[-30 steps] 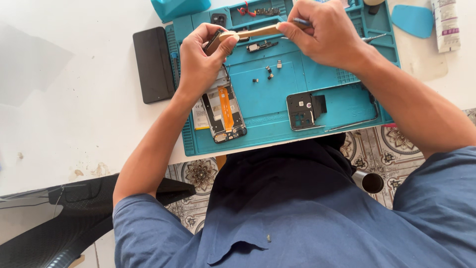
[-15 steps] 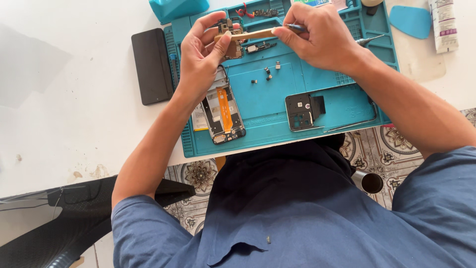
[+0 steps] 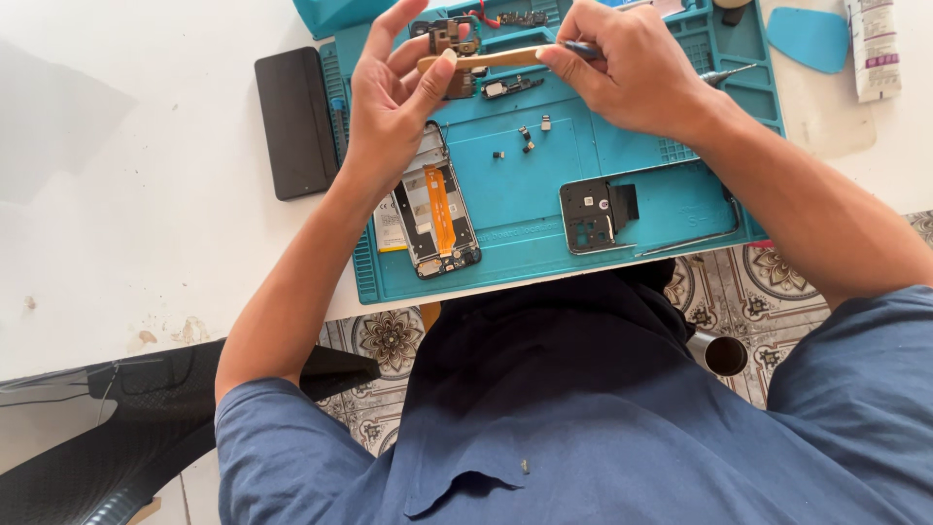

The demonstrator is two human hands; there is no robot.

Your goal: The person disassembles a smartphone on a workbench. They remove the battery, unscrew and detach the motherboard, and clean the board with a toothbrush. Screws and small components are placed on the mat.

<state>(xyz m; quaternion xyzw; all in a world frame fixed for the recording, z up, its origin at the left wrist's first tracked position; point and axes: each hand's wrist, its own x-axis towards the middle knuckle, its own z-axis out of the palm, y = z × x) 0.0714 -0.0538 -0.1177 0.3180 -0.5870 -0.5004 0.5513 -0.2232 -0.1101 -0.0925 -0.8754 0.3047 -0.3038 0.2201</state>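
My left hand (image 3: 389, 117) is raised over the blue work mat (image 3: 525, 194). Its fingers pinch a small dark circuit part (image 3: 449, 37) and its thumb presses the near end of a wooden-handled tool (image 3: 496, 58). My right hand (image 3: 632, 73) grips the other end of that tool, which lies level between both hands; a thin blue-tipped bit shows at its fingertips. Under my left wrist an opened phone (image 3: 435, 209) lies on the mat, showing an orange flex cable and bare boards.
A grey metal frame piece (image 3: 593, 214), several tiny loose parts (image 3: 530, 136) and a thin metal tool (image 3: 690, 243) lie on the mat. A black slab (image 3: 294, 122) lies left of it; a blue pick (image 3: 807, 39) and a tube (image 3: 875, 49) are at far right. Black chair (image 3: 117, 428) low left.
My left hand has risen from the mat toward its top edge and now holds the small part higher, fingers spread. My right hand has stayed on the wooden tool.
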